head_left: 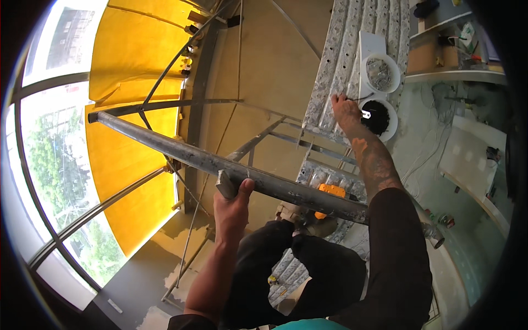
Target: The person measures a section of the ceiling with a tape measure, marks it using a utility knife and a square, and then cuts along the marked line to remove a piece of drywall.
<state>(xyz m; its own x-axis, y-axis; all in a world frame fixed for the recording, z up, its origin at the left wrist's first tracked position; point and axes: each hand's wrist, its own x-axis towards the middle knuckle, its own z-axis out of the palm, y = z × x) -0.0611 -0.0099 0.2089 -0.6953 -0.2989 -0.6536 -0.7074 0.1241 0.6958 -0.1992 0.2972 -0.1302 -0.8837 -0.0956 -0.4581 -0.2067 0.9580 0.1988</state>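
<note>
My left hand (232, 206) is closed at a grey metal scaffold tube (181, 155), which slants across in front of me. Its thumb presses on the tube beside a short, flat grey piece (225, 183); whether that piece is fixed to the tube I cannot tell. My right hand (345, 110) reaches far forward to the white buckets, fingers curled; what they hold is too small to make out. Just right of it stands a white bucket with dark contents (379, 124) and a small white object (366, 114) at its edge. Beyond is a white bucket of small metal pieces (381, 75).
Perforated metal scaffold planks (330, 82) run ahead and beneath my legs. An orange-yellow tool (331, 191) lies near my feet. Scaffold braces (258, 140) cross at left, before yellow sheeting (137, 49) and windows. The floor (264, 66) shows well below.
</note>
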